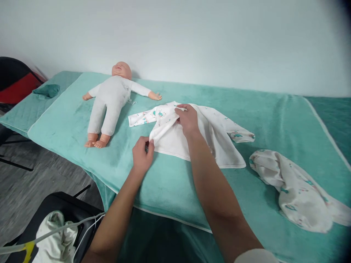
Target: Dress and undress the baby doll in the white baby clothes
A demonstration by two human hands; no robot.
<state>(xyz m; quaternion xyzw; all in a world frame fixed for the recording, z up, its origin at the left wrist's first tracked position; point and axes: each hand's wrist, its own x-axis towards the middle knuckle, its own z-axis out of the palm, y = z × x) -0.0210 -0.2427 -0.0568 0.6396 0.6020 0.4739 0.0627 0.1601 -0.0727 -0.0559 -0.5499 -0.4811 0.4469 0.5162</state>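
Observation:
A white baby shirt (170,140) with a small printed pattern lies spread on the bed, its front partly opened out and both sleeves stretched sideways. My left hand (143,151) pinches the shirt's lower left corner between thumb and fingers. Higher up, near the neckline, my right hand (188,118) has its fingers closed on the edge of the same shirt. To the left of the shirt, a baby doll (109,100) in a white cloth body lies on its back with arms spread, apart from both hands.
A green padded cover (225,197) lies over the bed against a white wall. At the right rests a crumpled printed baby garment (298,193). A black chair (63,201) at the lower left bears bunched cloth (55,237) and a cable. Another chair (16,80) stands at the far left.

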